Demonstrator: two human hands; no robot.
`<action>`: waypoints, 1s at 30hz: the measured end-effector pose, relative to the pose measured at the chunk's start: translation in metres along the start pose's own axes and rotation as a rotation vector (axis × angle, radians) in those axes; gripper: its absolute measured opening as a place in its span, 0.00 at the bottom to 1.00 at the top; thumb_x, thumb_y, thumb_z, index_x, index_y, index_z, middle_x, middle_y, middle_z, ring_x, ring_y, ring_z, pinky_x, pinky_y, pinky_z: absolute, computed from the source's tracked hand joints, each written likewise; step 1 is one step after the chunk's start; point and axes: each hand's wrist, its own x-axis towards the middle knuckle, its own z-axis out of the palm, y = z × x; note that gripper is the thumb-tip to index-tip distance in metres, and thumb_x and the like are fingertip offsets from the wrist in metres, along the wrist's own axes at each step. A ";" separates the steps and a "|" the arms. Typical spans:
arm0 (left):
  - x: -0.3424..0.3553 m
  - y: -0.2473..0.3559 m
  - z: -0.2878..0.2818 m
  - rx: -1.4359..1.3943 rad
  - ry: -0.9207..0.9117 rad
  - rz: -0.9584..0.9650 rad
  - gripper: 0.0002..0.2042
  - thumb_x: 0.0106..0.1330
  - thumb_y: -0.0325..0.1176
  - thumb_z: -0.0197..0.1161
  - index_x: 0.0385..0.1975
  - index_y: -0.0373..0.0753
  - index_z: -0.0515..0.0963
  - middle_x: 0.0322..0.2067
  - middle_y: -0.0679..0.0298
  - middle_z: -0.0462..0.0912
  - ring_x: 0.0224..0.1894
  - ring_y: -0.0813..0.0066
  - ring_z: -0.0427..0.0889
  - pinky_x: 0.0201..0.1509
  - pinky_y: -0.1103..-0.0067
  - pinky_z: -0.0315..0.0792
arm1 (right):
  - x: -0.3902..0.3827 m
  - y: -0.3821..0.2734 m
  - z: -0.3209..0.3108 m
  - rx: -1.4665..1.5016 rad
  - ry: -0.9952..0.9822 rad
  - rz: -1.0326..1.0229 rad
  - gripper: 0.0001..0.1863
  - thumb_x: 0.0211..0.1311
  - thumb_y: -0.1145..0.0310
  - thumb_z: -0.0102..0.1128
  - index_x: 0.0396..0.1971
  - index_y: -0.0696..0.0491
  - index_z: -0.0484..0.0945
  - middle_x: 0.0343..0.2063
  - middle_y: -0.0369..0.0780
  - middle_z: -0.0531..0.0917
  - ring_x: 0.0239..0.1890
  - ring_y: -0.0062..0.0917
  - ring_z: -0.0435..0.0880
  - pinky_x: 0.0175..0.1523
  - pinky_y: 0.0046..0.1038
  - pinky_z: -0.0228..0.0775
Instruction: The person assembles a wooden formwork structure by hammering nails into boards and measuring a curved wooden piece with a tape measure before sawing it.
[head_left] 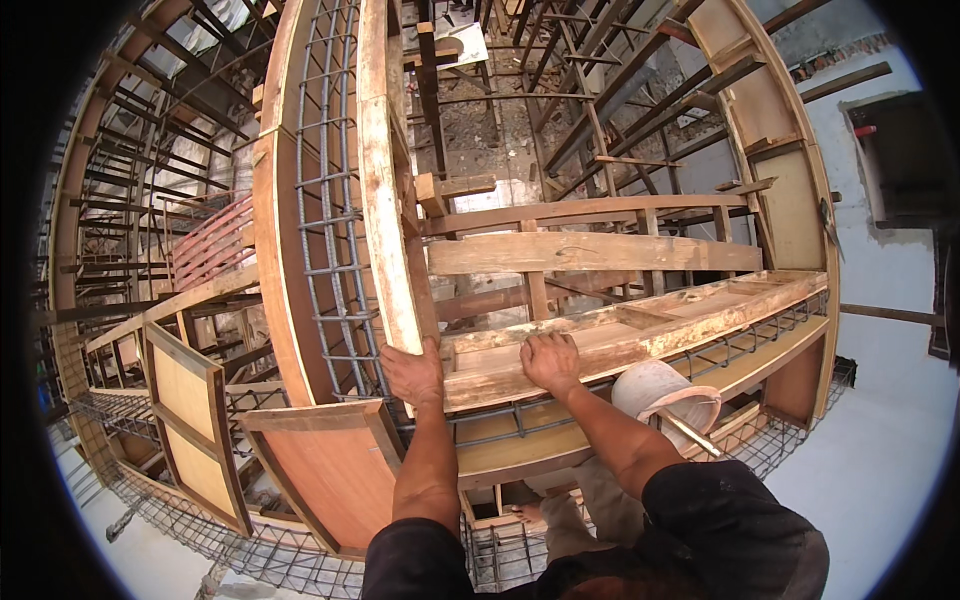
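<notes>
My left hand [413, 375] is closed round the near end of a long, weathered formwork panel [385, 215] that runs away from me. Directly right of it, my right hand [550, 362] curls its fingers over the edge rail of a second, framed formwork panel [650, 345], which stretches off to the right. Both panels are pale wood with cross battens and mortar stains. Left of the first panel, a rebar cage [335, 230] lies in a wooden trough. More rebar shows in the trough below the right-hand panel. The undersides of my fingers are hidden.
A whitish bucket [650, 385] with a stick-like handle in it stands beside my right forearm. Framed plywood boards [320, 460] lean at the lower left. Timber props and bearers [590, 255] surround a deep opening ahead. A pale wall [890, 280] rises on the right.
</notes>
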 end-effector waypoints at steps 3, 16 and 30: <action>0.002 -0.001 -0.001 0.006 -0.034 -0.017 0.37 0.56 0.56 0.67 0.56 0.33 0.64 0.49 0.48 0.73 0.54 0.47 0.75 0.56 0.58 0.72 | 0.002 -0.002 -0.003 0.051 -0.129 0.084 0.16 0.66 0.56 0.50 0.30 0.49 0.83 0.33 0.42 0.87 0.41 0.36 0.84 0.50 0.41 0.73; 0.001 -0.001 0.001 0.007 0.008 -0.001 0.36 0.55 0.56 0.68 0.53 0.33 0.65 0.47 0.49 0.74 0.52 0.49 0.76 0.54 0.59 0.73 | 0.004 -0.005 -0.007 0.073 -0.152 0.125 0.17 0.67 0.53 0.51 0.31 0.49 0.84 0.33 0.41 0.87 0.43 0.35 0.84 0.50 0.41 0.74; 0.003 -0.008 0.009 0.010 0.073 0.032 0.35 0.54 0.56 0.70 0.50 0.34 0.66 0.44 0.50 0.74 0.51 0.48 0.76 0.53 0.59 0.73 | 0.003 -0.005 -0.004 0.078 -0.127 0.120 0.17 0.65 0.54 0.52 0.30 0.49 0.84 0.33 0.42 0.87 0.42 0.37 0.84 0.51 0.41 0.74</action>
